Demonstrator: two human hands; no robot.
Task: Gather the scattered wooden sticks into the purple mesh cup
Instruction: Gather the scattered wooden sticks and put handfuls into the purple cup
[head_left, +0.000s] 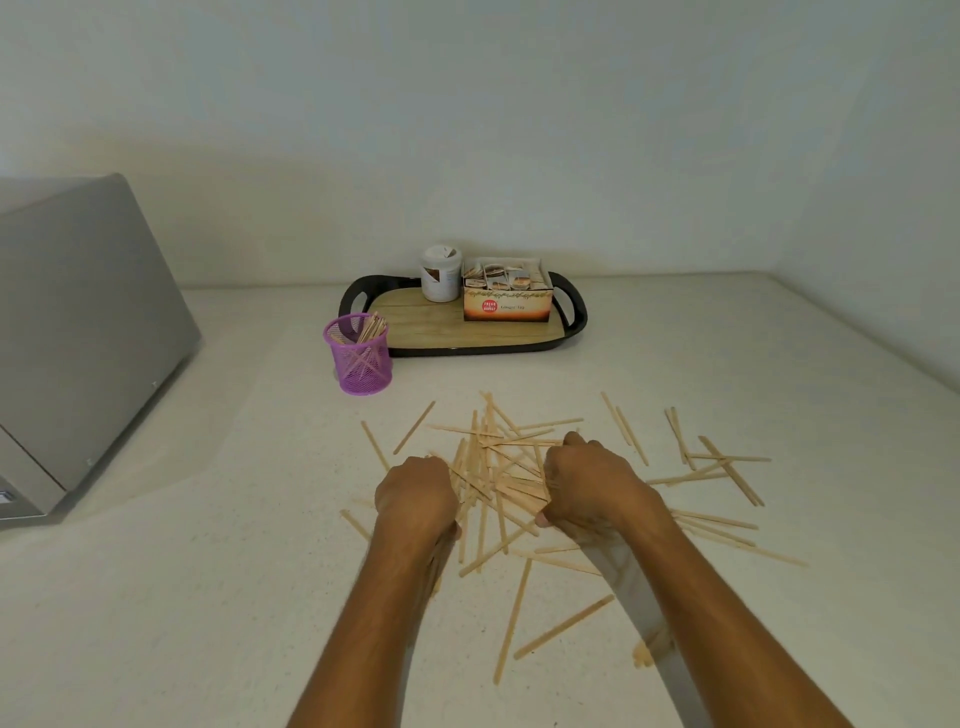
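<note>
Several thin wooden sticks (501, 467) lie scattered in a loose pile on the white counter (208, 571). My left hand (418, 496) rests on the pile's left side, fingers curled around some sticks. On the pile's right side, my right hand (587, 480) is curled around a bunch of sticks too. The purple mesh cup (358, 356) stands upright to the far left of the pile, apart from both hands, with several sticks leaning inside it. More single sticks (727, 462) lie spread to the right and near the front.
A black tray (571, 312) with a wooden base sits behind the cup, carrying a white jar (440, 274) and a box of tea sachets (506, 291). A grey appliance (78, 338) stands at the left. Walls close the back and right.
</note>
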